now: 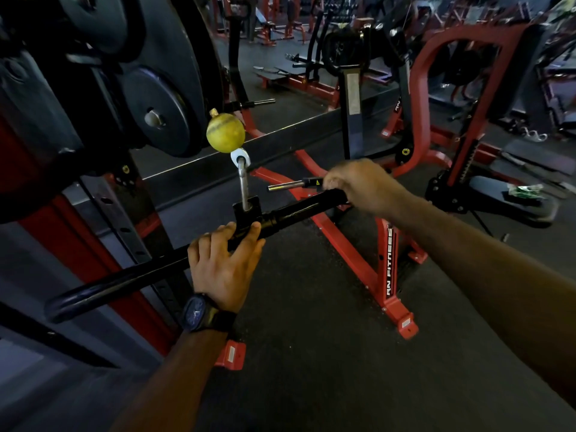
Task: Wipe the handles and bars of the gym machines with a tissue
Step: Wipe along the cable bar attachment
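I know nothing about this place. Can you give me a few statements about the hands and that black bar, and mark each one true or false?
1. The left hand and the right hand both hold the bar. True.
2. A watch sits on the right wrist. False: it is on the left wrist.
3. A yellow ball sits just above the metal clip that joins the bar. True.
4. The bar lies on the floor. False: it hangs from the clip, off the floor.
5. The machine frame below the bar is blue. False: it is red.
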